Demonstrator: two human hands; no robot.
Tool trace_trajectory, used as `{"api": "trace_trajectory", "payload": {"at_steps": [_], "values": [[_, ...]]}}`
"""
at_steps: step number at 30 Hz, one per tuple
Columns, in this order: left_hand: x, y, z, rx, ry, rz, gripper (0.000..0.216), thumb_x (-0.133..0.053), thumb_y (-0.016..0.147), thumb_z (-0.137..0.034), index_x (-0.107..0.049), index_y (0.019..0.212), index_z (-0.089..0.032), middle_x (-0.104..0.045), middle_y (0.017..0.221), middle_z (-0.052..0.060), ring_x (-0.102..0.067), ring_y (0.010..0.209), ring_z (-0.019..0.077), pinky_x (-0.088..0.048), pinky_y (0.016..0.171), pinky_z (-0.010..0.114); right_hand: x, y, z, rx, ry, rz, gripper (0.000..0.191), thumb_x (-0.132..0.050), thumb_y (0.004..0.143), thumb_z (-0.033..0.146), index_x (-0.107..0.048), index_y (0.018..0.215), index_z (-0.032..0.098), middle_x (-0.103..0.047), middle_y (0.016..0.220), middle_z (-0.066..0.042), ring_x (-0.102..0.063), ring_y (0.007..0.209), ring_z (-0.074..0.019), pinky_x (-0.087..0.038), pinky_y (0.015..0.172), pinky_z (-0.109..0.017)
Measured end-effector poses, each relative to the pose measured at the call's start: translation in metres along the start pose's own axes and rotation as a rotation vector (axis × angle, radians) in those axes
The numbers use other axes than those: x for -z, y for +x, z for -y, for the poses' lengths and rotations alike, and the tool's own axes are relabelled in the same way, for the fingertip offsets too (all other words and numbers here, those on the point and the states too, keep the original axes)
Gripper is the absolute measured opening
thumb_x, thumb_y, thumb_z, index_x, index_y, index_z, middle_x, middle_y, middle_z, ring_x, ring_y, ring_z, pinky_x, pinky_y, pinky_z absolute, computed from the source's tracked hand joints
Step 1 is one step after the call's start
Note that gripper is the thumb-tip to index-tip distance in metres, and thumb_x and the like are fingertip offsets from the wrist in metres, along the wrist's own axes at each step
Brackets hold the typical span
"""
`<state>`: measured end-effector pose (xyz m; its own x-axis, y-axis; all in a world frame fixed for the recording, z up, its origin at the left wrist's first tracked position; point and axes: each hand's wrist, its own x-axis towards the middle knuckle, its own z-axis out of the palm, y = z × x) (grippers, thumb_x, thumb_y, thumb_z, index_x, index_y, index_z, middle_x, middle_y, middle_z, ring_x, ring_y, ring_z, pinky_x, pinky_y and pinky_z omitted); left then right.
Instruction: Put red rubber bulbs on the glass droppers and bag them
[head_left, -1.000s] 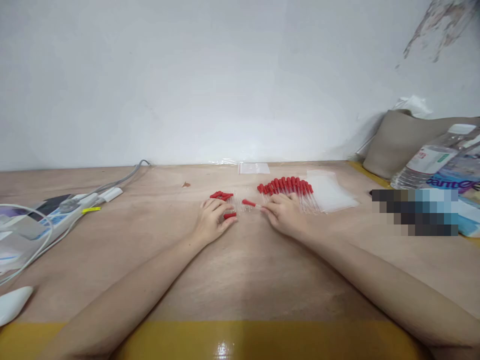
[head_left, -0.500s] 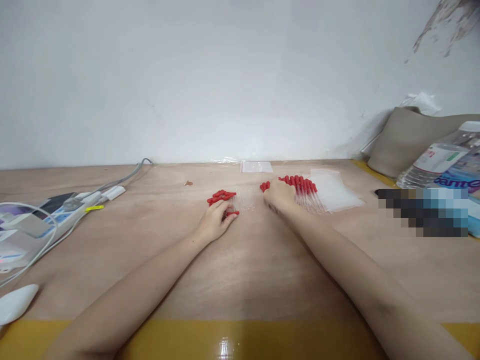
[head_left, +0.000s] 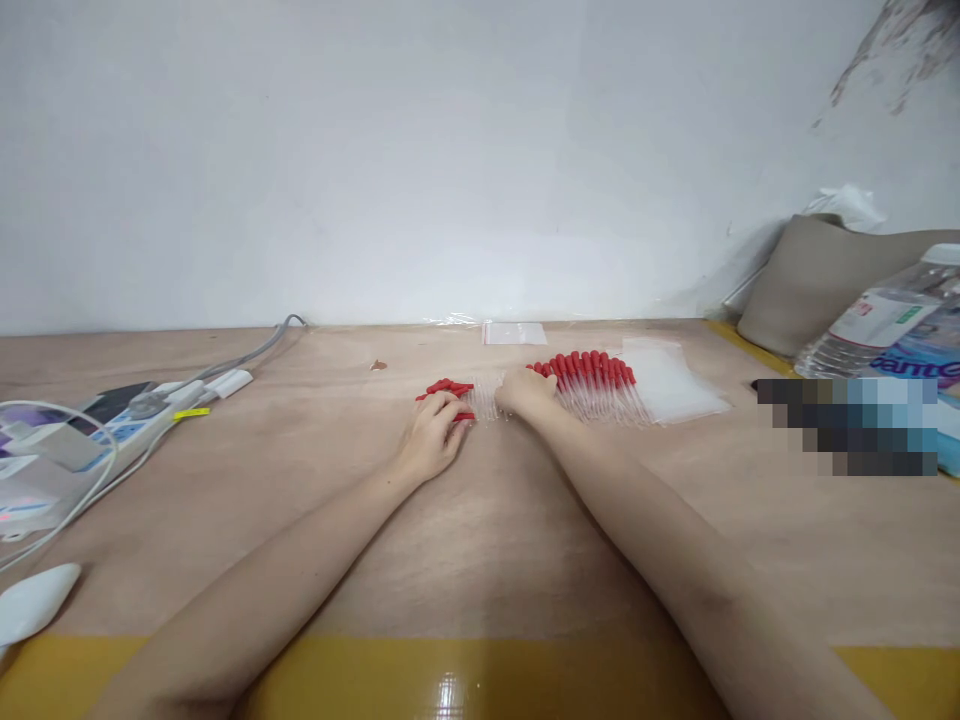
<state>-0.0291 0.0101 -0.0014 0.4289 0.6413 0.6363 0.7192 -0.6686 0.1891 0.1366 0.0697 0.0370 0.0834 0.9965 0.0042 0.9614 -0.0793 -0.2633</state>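
My left hand [head_left: 435, 432] is on the table with its fingers curled round a red-bulbed dropper, whose red end shows by the thumb. More red-bulbed droppers [head_left: 450, 386] lie just beyond its fingers. Between my hands is a row of thin clear tubes [head_left: 487, 398]. My right hand [head_left: 526, 392] is closed over the right end of these tubes; its fingertips are hidden, so what it holds cannot be made out. To its right a fanned row of droppers [head_left: 592, 370] lies with red bulbs pointing away from me and clear stems towards me.
White plastic sheets or bags [head_left: 667, 380] lie right of the fanned droppers. A small clear zip bag [head_left: 514, 333] is near the wall. A power strip [head_left: 142, 425] with cables is at left, a white mouse-like object [head_left: 37, 600] nearer. Plastic bottle [head_left: 870, 320] and grey roll [head_left: 787, 285] stand right.
My right hand has moved left, from the left end of the fanned droppers to the clear tubes between my hands. The left hand has stayed almost in place.
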Motion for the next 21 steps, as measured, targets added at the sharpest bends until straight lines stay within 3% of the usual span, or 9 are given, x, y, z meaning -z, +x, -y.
{"api": "trace_trajectory", "payload": {"at_steps": [7,11,13,17,21], "values": [[0.003,0.002,-0.003,-0.014,0.049,0.002,0.008,-0.054,0.081,-0.025,-0.057,0.087,-0.02,-0.062,0.095,0.004,-0.052,0.099,0.0201,-0.037,0.089,0.037,0.0,-0.003,0.005,0.009,-0.003,0.029,0.021,-0.054,0.074,0.024,-0.065,0.089,0.014,-0.064,0.09,-0.016,-0.058,0.09,-0.0274,-0.028,0.082,-0.045],[0.001,0.003,-0.001,-0.004,0.056,0.006,0.011,-0.052,0.084,-0.026,-0.058,0.09,-0.019,-0.066,0.092,0.003,-0.055,0.099,0.019,-0.033,0.095,0.039,0.006,-0.015,-0.002,0.089,0.013,-0.017,0.022,-0.046,0.081,0.024,-0.06,0.095,0.013,-0.063,0.095,-0.016,-0.057,0.091,-0.0256,-0.031,0.079,-0.039],[0.0,0.003,0.001,0.001,0.064,-0.003,0.014,-0.051,0.084,-0.026,-0.059,0.093,-0.019,-0.067,0.093,0.003,-0.056,0.098,0.0193,-0.032,0.096,0.041,0.008,-0.025,-0.015,0.208,0.053,-0.092,0.027,-0.037,0.087,0.026,-0.055,0.101,0.013,-0.062,0.097,-0.015,-0.057,0.089,-0.0229,-0.033,0.076,-0.034],[-0.005,0.006,0.002,-0.024,0.068,-0.032,0.016,-0.05,0.085,-0.025,-0.061,0.097,-0.021,-0.069,0.091,0.003,-0.056,0.099,0.0217,-0.033,0.094,0.045,0.0,-0.041,-0.055,0.644,0.135,-0.357,0.025,-0.033,0.09,0.023,-0.052,0.102,0.013,-0.063,0.095,-0.011,-0.055,0.08,-0.0184,-0.034,0.078,-0.032],[-0.009,0.009,-0.001,-0.081,0.05,-0.04,0.015,-0.049,0.085,-0.023,-0.062,0.093,-0.02,-0.069,0.087,0.003,-0.057,0.097,0.0222,-0.033,0.095,0.048,-0.021,-0.052,-0.085,0.866,0.082,-0.55,0.026,-0.035,0.089,0.02,-0.056,0.104,0.013,-0.064,0.094,-0.011,-0.055,0.083,-0.0172,-0.032,0.084,-0.034]]}}
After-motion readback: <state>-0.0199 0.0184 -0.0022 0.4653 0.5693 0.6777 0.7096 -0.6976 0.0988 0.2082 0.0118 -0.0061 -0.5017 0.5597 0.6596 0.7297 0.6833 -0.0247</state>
